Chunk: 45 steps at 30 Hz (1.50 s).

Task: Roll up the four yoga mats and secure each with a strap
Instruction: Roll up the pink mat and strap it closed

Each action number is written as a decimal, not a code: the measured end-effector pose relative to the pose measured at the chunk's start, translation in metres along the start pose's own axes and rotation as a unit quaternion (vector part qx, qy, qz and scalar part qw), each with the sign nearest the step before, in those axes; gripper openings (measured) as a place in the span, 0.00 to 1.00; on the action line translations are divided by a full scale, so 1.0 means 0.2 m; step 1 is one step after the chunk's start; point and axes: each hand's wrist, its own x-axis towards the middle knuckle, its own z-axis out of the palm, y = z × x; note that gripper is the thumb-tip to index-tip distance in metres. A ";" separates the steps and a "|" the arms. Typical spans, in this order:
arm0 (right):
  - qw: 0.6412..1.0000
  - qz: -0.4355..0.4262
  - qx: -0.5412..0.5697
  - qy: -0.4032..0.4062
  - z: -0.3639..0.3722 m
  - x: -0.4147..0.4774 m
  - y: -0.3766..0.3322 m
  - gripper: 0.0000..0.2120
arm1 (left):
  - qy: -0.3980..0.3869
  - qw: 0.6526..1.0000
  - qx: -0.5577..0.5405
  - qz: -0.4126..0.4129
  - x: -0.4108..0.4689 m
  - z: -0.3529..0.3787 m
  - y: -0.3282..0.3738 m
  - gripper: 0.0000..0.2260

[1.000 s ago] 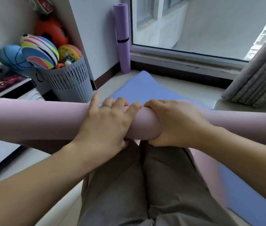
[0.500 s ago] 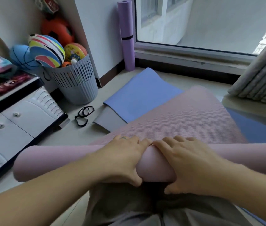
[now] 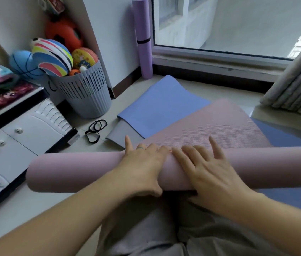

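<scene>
Mid-frame, crosswise: pink mat [image 3: 83, 172], partly rolled, loose end stretching toward the upper right over the blue mat [image 3: 157, 108]. Pressed onto the roll, side by side: left hand [image 3: 142, 169] and right hand [image 3: 207, 169], fingers spread and fairly straight (thumbs on the near side). Left of centre, on the floor: black straps [image 3: 95, 131]. Top centre, upright: purple rolled mat [image 3: 143, 43], banded.

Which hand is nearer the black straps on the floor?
Left. The left hand rests on the pink roll, a short way right of the black straps; the right hand rests farther right, beyond the left.
</scene>
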 end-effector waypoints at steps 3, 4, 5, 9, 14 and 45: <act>0.998 0.013 0.022 0.052 0.10 0.01 0.02 0.51 | 0.016 0.999 0.015 -0.024 0.01 0.01 0.03 0.43; 0.998 0.018 0.037 0.041 0.10 0.03 0.03 0.49 | 0.028 0.998 0.042 -0.032 0.00 0.02 0.05 0.45; 0.998 0.022 0.046 0.032 0.10 0.04 0.03 0.46 | 0.040 0.996 0.066 -0.035 -0.02 0.03 0.07 0.47; 0.998 0.022 0.051 0.025 -0.04 0.10 0.06 0.38 | 0.090 0.992 0.084 -0.033 -0.03 -0.04 0.01 0.44; 0.999 -0.003 0.029 0.018 -0.34 0.12 0.16 0.35 | 0.125 0.986 0.107 -0.017 -0.08 -0.27 -0.03 0.41; 0.994 -0.014 0.063 -0.082 -0.01 0.09 0.12 0.46 | 0.049 0.993 0.103 0.017 -0.01 -0.02 0.04 0.42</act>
